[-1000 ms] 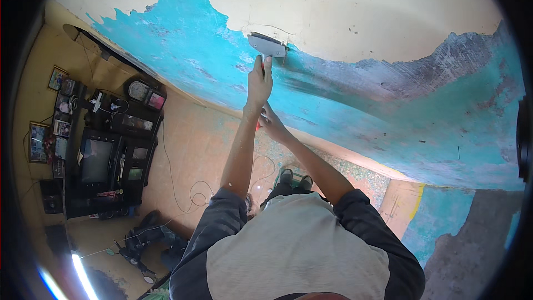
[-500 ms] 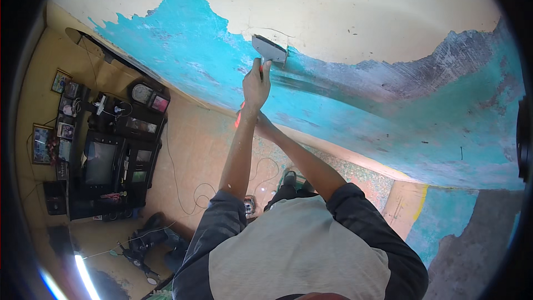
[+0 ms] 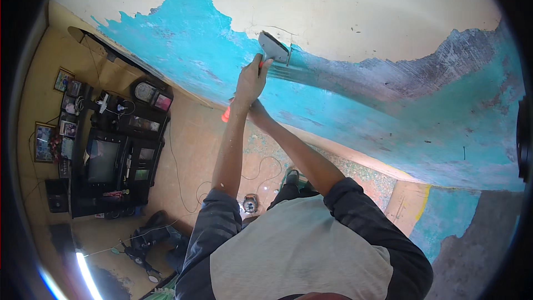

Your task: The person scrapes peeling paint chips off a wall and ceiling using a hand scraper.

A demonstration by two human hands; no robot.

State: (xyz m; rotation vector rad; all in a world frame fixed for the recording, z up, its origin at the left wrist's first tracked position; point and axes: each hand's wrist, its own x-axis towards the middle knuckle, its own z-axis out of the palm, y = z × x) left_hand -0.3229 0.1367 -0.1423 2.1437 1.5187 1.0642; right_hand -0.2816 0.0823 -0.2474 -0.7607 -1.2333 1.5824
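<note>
A wide paint scraper (image 3: 274,50) with a grey metal head and an orange-red handle is against the wall, at the ragged border between cream paint (image 3: 366,5) and exposed turquoise (image 3: 183,28). My left hand (image 3: 251,82) is wrapped round the handle just below the head. Lower down, my right hand (image 3: 257,112) closes on the handle, partly hidden behind my left wrist. The handle's orange end pokes out left of that wrist. A thin crack runs through the cream paint just above the blade.
Below the wall, paint flakes litter the floor (image 3: 355,169). A round device (image 3: 250,203) and a loose cable lie by my feet. At left stands a dark cabinet (image 3: 102,155) with a television; a motorbike (image 3: 150,244) is below it. A lit tube lamp (image 3: 88,275) shows at lower left.
The scraper head has shifted slightly right and tilted more steeply. Both hands and the handle's end have swung a little left; both still hold the handle.
</note>
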